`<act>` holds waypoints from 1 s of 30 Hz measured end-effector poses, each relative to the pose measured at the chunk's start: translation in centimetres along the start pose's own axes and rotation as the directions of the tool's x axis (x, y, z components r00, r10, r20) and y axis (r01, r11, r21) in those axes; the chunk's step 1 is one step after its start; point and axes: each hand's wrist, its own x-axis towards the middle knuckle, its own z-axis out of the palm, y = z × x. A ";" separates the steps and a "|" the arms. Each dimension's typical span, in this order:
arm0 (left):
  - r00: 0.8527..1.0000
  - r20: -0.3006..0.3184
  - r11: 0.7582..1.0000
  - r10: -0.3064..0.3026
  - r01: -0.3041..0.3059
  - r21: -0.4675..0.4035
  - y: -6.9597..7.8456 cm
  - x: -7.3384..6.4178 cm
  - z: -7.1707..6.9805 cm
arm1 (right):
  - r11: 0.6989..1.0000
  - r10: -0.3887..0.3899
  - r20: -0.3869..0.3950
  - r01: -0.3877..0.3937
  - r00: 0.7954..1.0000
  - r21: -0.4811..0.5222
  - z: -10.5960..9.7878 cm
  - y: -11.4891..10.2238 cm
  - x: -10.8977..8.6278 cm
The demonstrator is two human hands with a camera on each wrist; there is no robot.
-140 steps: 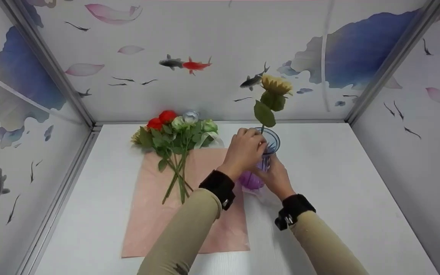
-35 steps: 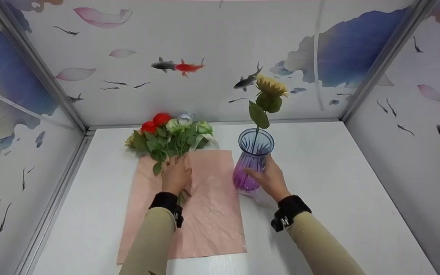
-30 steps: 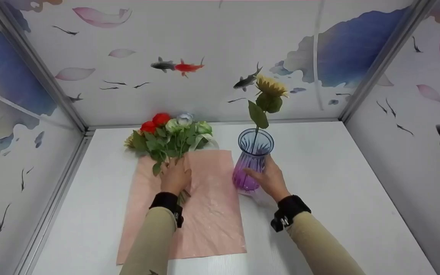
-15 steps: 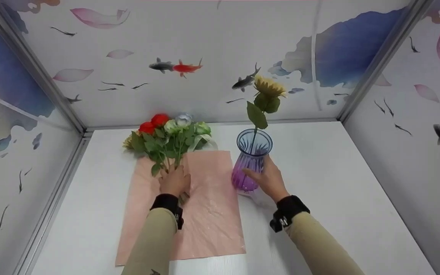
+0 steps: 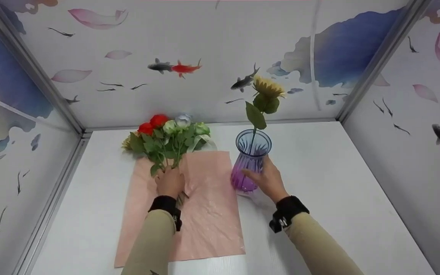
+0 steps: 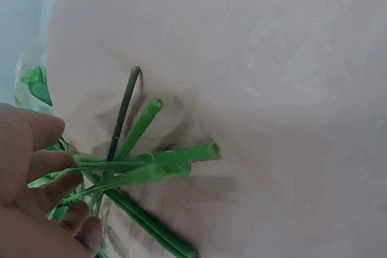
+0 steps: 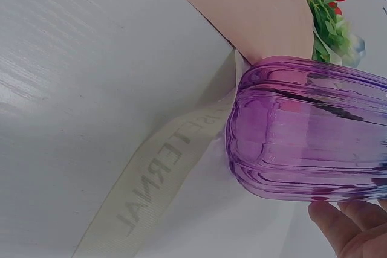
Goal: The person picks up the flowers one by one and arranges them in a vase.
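My left hand [image 5: 170,182] curls its fingers at the crossed green stems [image 6: 145,173] of several artificial flowers. The bunch of heads and leaves [image 5: 172,141] lies beyond it, red, green, pale blue and yellow; which stems are held is partly hidden. My right hand [image 5: 270,179] grips the lower side of a ribbed glass vase [image 5: 253,147], blue at the rim and purple below. One yellow sunflower [image 5: 269,88] stands in the vase, leaning slightly right. In the right wrist view the purple base [image 7: 290,131] fills the right side, fingertips [image 7: 332,222] against it.
A pink sheet of wrapping paper [image 5: 208,214] lies beneath the stems on the white table [image 5: 319,183]. A pale ribbon with printed letters [image 7: 163,167] trails beside the vase base. Printed wall panels [image 5: 212,34] enclose the back and sides.
Earlier both hands were at the vase with the sunflower. My left hand has since moved left to the stems and shifted slightly nearer me; my right hand stays on the vase.
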 end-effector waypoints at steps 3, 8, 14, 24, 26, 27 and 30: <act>0.993 -0.099 0.998 0.061 -0.064 -0.023 -0.1 0.0 -0.2 | 1.000 0.010 0.006 -0.010 1.000 0.001 0.0 0.0 0.1; 0.993 -0.109 0.988 0.050 -0.065 -0.142 0.3 0.0 -0.8 | 0.999 0.027 0.021 -0.027 0.999 0.016 0.0 -0.1 0.2; 0.999 -0.035 0.972 -0.010 0.001 -0.237 0.7 0.1 -1.7 | 0.998 0.054 0.030 -0.054 0.998 0.028 0.1 -0.3 0.2; 0.997 -0.013 0.970 0.074 -0.075 -0.233 0.3 -0.9 -2.0 | 0.999 0.028 0.016 -0.028 0.999 0.019 -0.1 -0.1 0.2; 0.996 -0.009 0.967 0.088 -0.088 -0.237 0.1 -1.1 -2.1 | 0.999 0.024 0.017 -0.025 1.000 0.027 -0.1 -0.1 0.2; 0.996 -0.009 0.967 0.089 -0.089 -0.241 0.0 -1.2 -2.2 | 0.999 0.021 0.020 -0.022 1.000 0.031 -0.1 -0.1 0.2; 0.995 -0.014 0.963 0.102 -0.102 -0.249 -0.4 -1.6 -2.4 | 0.999 0.013 0.024 -0.013 1.000 0.033 -0.1 -0.1 0.2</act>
